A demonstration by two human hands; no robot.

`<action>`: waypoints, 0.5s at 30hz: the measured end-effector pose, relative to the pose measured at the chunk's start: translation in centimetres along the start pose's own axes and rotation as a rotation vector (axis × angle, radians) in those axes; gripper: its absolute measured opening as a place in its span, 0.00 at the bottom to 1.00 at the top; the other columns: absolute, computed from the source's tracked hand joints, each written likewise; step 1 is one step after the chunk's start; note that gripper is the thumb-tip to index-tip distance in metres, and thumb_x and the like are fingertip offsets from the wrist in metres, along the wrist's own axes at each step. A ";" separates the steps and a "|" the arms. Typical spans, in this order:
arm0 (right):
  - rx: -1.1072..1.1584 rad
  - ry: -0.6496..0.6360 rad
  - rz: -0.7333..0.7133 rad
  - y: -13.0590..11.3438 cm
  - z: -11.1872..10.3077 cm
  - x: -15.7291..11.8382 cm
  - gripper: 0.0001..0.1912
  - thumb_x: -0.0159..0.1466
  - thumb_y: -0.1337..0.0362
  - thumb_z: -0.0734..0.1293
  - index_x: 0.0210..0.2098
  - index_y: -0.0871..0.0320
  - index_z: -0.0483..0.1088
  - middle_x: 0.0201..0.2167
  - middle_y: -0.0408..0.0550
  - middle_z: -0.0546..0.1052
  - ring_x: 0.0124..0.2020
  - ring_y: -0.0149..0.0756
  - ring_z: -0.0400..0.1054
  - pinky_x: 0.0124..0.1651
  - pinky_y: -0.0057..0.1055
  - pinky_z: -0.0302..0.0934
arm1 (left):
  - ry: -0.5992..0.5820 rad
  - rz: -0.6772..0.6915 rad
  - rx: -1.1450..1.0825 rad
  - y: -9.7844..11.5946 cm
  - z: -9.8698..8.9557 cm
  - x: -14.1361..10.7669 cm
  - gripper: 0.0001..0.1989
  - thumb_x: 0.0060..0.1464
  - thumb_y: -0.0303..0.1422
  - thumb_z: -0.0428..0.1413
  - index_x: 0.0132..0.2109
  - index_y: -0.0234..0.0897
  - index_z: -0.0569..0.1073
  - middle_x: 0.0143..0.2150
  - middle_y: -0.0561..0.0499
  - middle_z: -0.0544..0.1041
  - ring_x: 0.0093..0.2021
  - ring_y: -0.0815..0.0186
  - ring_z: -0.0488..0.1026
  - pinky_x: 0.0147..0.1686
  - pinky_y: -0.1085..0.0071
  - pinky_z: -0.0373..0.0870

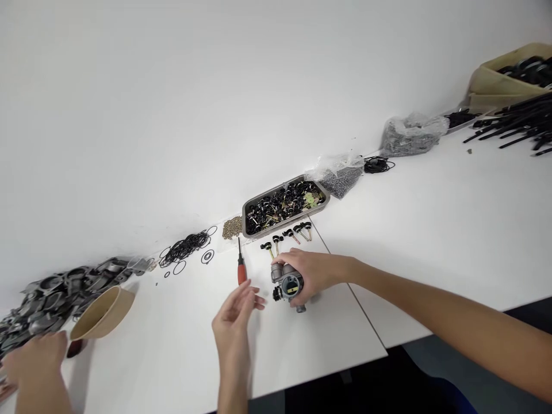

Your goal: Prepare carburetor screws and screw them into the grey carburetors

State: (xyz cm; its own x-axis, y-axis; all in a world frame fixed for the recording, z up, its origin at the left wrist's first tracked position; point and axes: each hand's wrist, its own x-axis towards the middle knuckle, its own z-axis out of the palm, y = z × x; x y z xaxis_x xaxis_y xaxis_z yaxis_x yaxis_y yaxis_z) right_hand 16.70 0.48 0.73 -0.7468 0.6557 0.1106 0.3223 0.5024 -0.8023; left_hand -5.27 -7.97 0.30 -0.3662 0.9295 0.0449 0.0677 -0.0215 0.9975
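Observation:
My right hand (307,271) is closed round a grey metal carburetor (282,277), which rests on or just over the white table (172,345). Its round bore faces me, and a black fitting sticks out at its left side. Just left of it, my left hand (237,313) is loosely curled with its fingers apart and nothing visible in them. Behind those fingers lies a screwdriver (241,270) with a red handle, its tip pointing away. Several small black-topped parts with brass-coloured stems (297,231) lie in a row beyond the carburetor.
A metal tray (254,233) of small parts stands by the wall, with brass bits (232,227) and black rubber rings (185,248) to its left. Bagged parts (340,175) lie right. Far left, another person's hand (37,359) is near a tan bowl (106,313) and metal castings (56,293).

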 end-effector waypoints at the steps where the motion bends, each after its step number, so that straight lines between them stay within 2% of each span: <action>1: 0.006 0.000 -0.002 0.0 0.0 0.0 0.41 0.45 0.48 0.76 0.55 0.52 0.61 0.45 0.49 0.68 0.49 0.45 0.64 0.49 0.37 0.60 | -0.006 0.034 0.061 0.8 -0.6 1.3 0.21 0.43 0.40 0.66 0.43 0.31 0.77 0.36 0.43 0.79 0.29 0.63 0.74 0.32 0.65 0.73; 4: 0.023 -0.012 0.013 0.0 -0.1 -0.1 0.40 0.45 0.48 0.76 0.54 0.51 0.62 0.44 0.49 0.68 0.49 0.45 0.64 0.49 0.37 0.61 | -0.128 0.093 0.386 3.0 -1.8 6.2 0.20 0.46 0.44 0.62 0.41 0.33 0.77 0.32 0.45 0.78 0.28 0.63 0.73 0.30 0.66 0.71; 7: 0.027 -0.023 0.036 -0.2 -0.2 -0.1 0.42 0.45 0.48 0.76 0.56 0.51 0.61 0.46 0.50 0.68 0.48 0.44 0.65 0.48 0.37 0.61 | -0.258 0.041 0.787 3.7 -2.0 11.0 0.23 0.42 0.47 0.63 0.41 0.34 0.76 0.26 0.49 0.75 0.24 0.63 0.70 0.24 0.69 0.64; 9: 0.023 -0.026 0.045 -0.3 -0.2 -0.1 0.44 0.45 0.48 0.76 0.57 0.51 0.61 0.47 0.50 0.67 0.48 0.44 0.65 0.48 0.37 0.61 | -0.335 0.001 0.936 2.8 -1.8 13.4 0.27 0.39 0.47 0.63 0.45 0.35 0.75 0.22 0.52 0.73 0.21 0.63 0.68 0.23 0.70 0.60; 11: 0.019 -0.027 0.050 -0.4 -0.3 -0.1 0.44 0.44 0.49 0.77 0.57 0.51 0.61 0.47 0.50 0.67 0.48 0.44 0.64 0.49 0.37 0.61 | -0.367 0.012 0.991 1.4 -1.8 15.0 0.28 0.40 0.45 0.62 0.48 0.35 0.73 0.20 0.54 0.71 0.21 0.64 0.66 0.23 0.71 0.58; 15: 0.007 -0.048 0.013 -0.2 -0.4 0.1 0.45 0.43 0.53 0.78 0.58 0.51 0.60 0.50 0.50 0.68 0.52 0.45 0.62 0.52 0.36 0.59 | -0.359 0.094 0.913 -1.5 -3.0 16.7 0.24 0.43 0.43 0.59 0.47 0.35 0.72 0.18 0.57 0.67 0.20 0.66 0.63 0.23 0.72 0.55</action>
State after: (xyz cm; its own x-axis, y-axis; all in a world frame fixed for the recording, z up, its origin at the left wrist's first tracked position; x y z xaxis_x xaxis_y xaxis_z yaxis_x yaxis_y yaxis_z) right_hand 16.81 0.64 1.19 -0.7699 0.6341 0.0717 0.3280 0.4897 -0.8078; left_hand -14.25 6.45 -0.28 -0.0293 0.9984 -0.0483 0.8282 0.0513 0.5580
